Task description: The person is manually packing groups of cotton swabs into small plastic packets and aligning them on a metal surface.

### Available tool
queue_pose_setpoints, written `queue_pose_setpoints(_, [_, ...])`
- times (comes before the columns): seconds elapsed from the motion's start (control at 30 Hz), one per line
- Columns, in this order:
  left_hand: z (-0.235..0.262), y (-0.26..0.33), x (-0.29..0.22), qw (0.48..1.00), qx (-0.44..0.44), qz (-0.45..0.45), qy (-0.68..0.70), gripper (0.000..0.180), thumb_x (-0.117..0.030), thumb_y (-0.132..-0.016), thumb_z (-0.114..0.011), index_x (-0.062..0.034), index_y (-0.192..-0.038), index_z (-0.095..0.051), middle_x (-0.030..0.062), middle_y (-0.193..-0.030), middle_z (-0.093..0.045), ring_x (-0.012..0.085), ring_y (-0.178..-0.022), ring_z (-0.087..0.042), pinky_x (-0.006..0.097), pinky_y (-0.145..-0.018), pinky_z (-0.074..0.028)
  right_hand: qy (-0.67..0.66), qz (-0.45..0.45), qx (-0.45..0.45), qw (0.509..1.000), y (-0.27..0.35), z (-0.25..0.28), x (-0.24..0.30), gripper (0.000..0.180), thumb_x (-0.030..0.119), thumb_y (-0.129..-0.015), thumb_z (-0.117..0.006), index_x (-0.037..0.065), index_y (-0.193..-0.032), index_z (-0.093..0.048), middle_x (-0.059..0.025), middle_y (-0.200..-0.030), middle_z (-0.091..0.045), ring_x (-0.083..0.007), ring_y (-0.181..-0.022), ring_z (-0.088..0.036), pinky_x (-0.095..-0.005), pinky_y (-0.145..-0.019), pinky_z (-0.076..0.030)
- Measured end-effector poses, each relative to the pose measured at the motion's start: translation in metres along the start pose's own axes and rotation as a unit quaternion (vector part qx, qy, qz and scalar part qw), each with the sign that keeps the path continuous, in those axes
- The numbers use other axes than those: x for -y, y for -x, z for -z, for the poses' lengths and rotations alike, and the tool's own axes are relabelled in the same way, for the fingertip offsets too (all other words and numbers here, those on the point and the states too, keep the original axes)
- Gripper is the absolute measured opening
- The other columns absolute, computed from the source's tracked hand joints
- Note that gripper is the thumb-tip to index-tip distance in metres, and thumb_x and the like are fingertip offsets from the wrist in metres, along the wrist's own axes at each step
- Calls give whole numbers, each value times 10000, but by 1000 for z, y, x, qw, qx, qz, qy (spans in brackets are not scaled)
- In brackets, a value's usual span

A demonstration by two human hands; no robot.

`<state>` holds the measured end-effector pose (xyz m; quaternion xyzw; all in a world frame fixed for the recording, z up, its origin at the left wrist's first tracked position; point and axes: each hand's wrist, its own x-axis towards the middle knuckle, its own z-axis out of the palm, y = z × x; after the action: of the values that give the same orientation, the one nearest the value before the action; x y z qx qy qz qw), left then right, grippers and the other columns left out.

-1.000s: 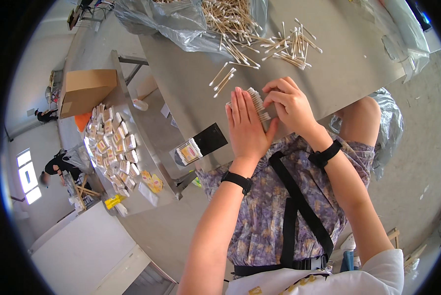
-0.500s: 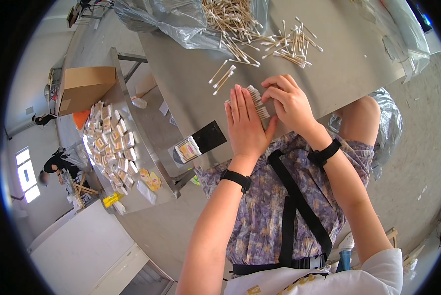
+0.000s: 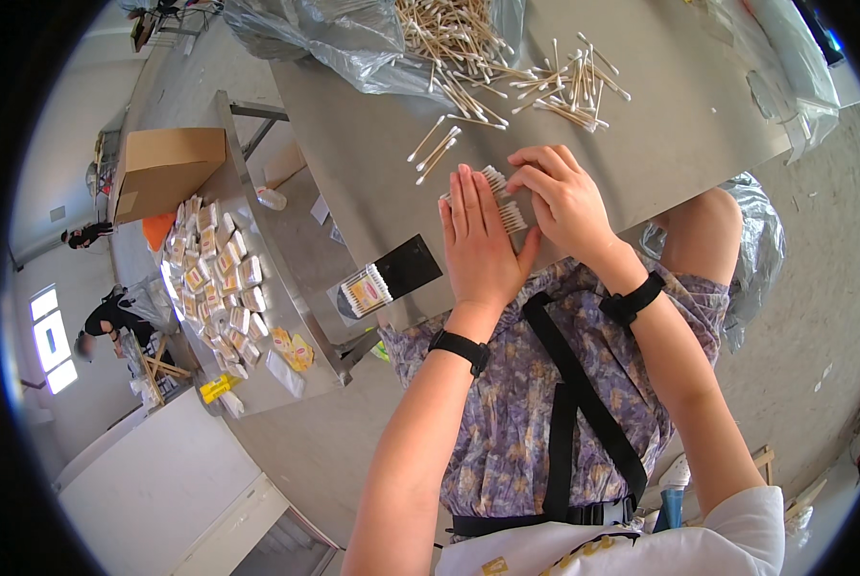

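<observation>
Head view: a row of white-tipped wooden cotton swabs lies flat on the grey metal table, near its front edge, pressed between both hands, apparently to square the ends. The left hand stands flat and open, fingers straight, its palm edge against the row. The right hand curls over the far side, fingertips on the swabs. Loose swabs lie scattered beyond, beside a clear plastic bag. Both forearms angle up from the lap.
</observation>
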<state>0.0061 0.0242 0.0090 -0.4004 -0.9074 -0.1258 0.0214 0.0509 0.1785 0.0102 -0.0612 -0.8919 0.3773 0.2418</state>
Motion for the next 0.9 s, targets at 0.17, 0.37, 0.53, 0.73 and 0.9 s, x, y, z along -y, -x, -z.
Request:
queue_pose_setpoints(0.17, [0, -1, 0, 1000, 4, 3, 3, 928, -489, -892, -589, 98, -1514, -228, 285, -1587, -228, 394, -1498, -205, 519, -1204, -189, 4, 7, 11, 1000, 0, 0, -1, 166, -19, -731, -626, 73, -866, -652, -44, -1124, -628, -264, -1075, -575, -379, -887, -520])
queue_pose_setpoints(0.37, [1, 0, -1, 1000, 5, 5, 3, 928, -486, -891, -595, 98, -1513, -229, 283, -1588, -227, 389, -1501, -198, 517, -1206, -187, 14, 0, -8, 1000, -1, -4, -1, 191, -10, -736, -630, 76, -905, -648, -43, -1133, -629, -267, -1082, -574, -376, -898, -516])
queue_pose_setpoints(0.53, [1, 1, -2, 1000, -4, 4, 8, 914, -479, -894, -598, 101, -1506, -244, 286, -1585, -232, 389, -1498, -205, 517, -1205, -192, 32, 13, 0, 999, 0, -2, 0, 157, 17, -767, -628, 76, -910, -654, -39, -1142, -632, -264, -1085, -577, -373, -895, -518])
queue_pose_setpoints(0.73, [0, 0, -1, 1000, -15, 1, 13, 891, -468, -900, -599, 113, -1490, -272, 296, -1579, -238, 391, -1493, -219, 518, -1200, -204, 30, 9, -22, 999, -2, -6, 2, 95, 35, -802, -624, 72, -886, -652, -45, -1139, -638, -261, -1083, -585, -381, -889, -519])
queue_pose_setpoints(0.9, [-1, -1, -1, 999, -26, -4, 29, 888, -467, -897, -606, 121, -1481, -285, 299, -1577, -241, 396, -1491, -218, 524, -1199, -207, 55, 19, -15, 998, -3, -5, -1, 93, 47, -814, -629, 87, -893, -660, -44, -1140, -634, -262, -1078, -587, -382, -883, -521])
